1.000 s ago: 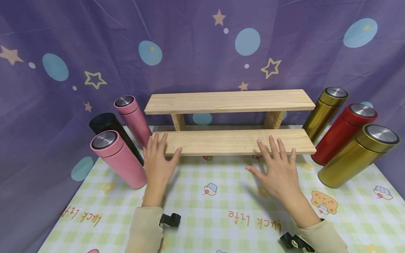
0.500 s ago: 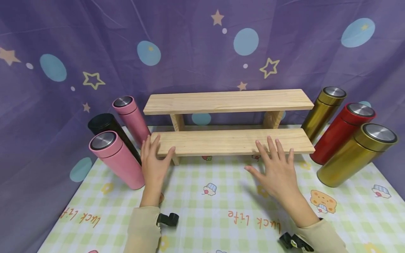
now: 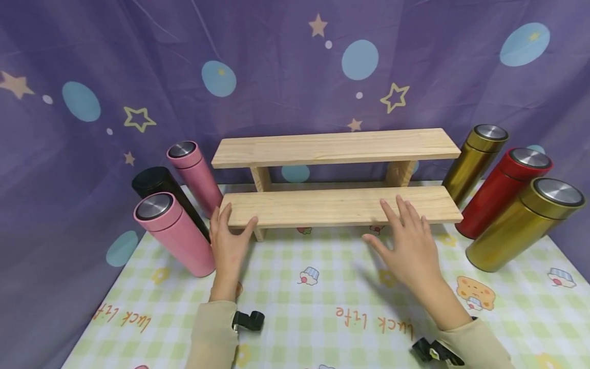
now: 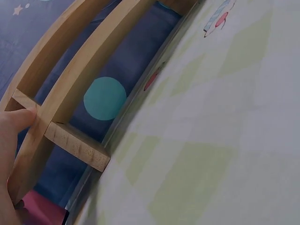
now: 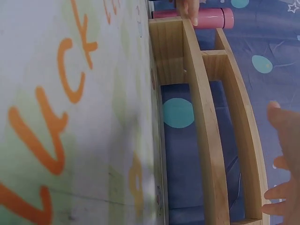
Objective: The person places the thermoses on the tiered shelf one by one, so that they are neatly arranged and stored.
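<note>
A two-tier wooden shelf (image 3: 322, 206) stands in front of the curtain. My left hand (image 3: 229, 248) holds the left end of its lower board; in the left wrist view the thumb (image 4: 22, 119) lies against the front edge and the fingers bend round the end. Over the right part of that board my right hand (image 3: 410, 251) hovers with its fingers spread; the right wrist view shows it apart from the wood. Closest to the left hand are a pink thermos (image 3: 177, 236), a black thermos (image 3: 177, 197) and a second pink thermos (image 3: 195, 171).
Right of the shelf stand a red thermos (image 3: 502, 192), a front gold thermos (image 3: 521, 228) and a rear gold thermos (image 3: 472, 161). A checked cloth (image 3: 295, 318) covers the table. Behind hangs a purple curtain (image 3: 286, 66) with stars and dots.
My left hand has slid off the top of the lower board to its left end, uncovering a front leg. The right hand has turned slightly, fingers less fanned. The bottles stay put.
</note>
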{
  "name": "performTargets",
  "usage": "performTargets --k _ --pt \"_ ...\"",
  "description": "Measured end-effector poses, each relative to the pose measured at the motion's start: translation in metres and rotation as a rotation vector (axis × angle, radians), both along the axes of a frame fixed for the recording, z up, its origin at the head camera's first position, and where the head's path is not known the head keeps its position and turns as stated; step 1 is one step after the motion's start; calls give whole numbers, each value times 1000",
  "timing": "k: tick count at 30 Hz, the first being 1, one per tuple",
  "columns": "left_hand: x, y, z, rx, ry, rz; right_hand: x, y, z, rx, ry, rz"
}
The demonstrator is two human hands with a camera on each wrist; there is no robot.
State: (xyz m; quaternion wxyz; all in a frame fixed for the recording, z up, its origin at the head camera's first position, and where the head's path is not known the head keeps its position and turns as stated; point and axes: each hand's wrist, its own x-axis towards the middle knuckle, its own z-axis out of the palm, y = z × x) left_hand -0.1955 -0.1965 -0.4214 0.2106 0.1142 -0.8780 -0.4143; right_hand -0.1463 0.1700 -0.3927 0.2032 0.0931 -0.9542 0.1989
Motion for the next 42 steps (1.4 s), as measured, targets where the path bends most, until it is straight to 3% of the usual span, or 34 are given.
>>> performTargets --k 8,16,27,32,42 --pt "-2 2 -4 -107 4 -16 6 8 9 -159 140 -1" --pt "0 1 -5 -88 17 -22 28 27 15 -253 230 -25" --pt "-1 1 -4 -101 -9 -33 60 65 8 -301 376 -7" --pt "-2 1 -3 -108 -15 -37 72 85 5 -327 391 -50" --pt "-1 0 -5 -123 -26 -20 85 117 -2 -400 521 -144"
